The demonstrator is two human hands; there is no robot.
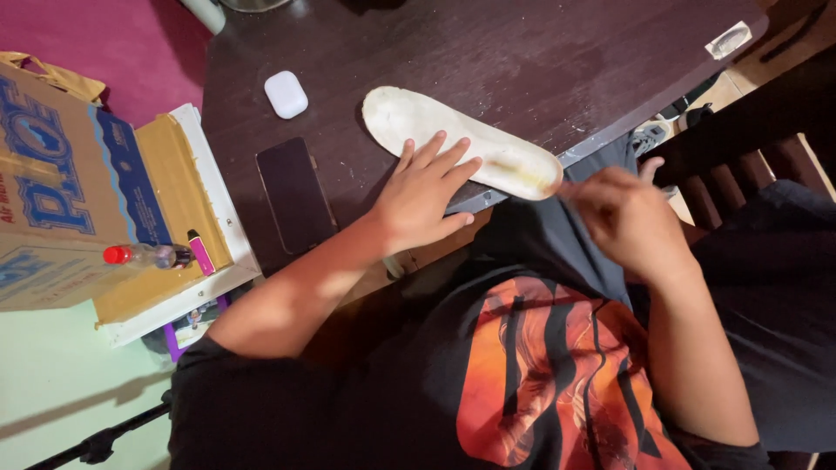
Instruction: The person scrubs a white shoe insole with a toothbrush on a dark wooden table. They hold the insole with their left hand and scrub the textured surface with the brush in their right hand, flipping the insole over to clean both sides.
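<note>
**A Hand Holds Down a White Shoe Insole**

The right hand (pixel 629 219) is blurry. Its fingers are curled together at the near tip of the insole, and I cannot tell if they pinch something small or nothing at all. The table's (pixel 522 61) far edge is cut off at the top of the picture, and so is the big cardboard box (pixel 61 200) at 9 o'clock.

The insole (pixel 409 117) is white and long, with gray dirty marks and a yellow stain near its narrow end (the end by the right hand). It lies flat on the dark table, near the front edge.

Its long line runs from 10 o'clock to 4 o'clock. The wide round end points to 10 o'clock.

The left hand (pixel 422 198) lies flat with fingers spread apart, pressing on the insole's near side. A dark phone (pixel 296 193) sits at 9 o'clock from that hand. A small white case (pixel 286 94) sits past the phone, at 12 o'clock from it.
</note>
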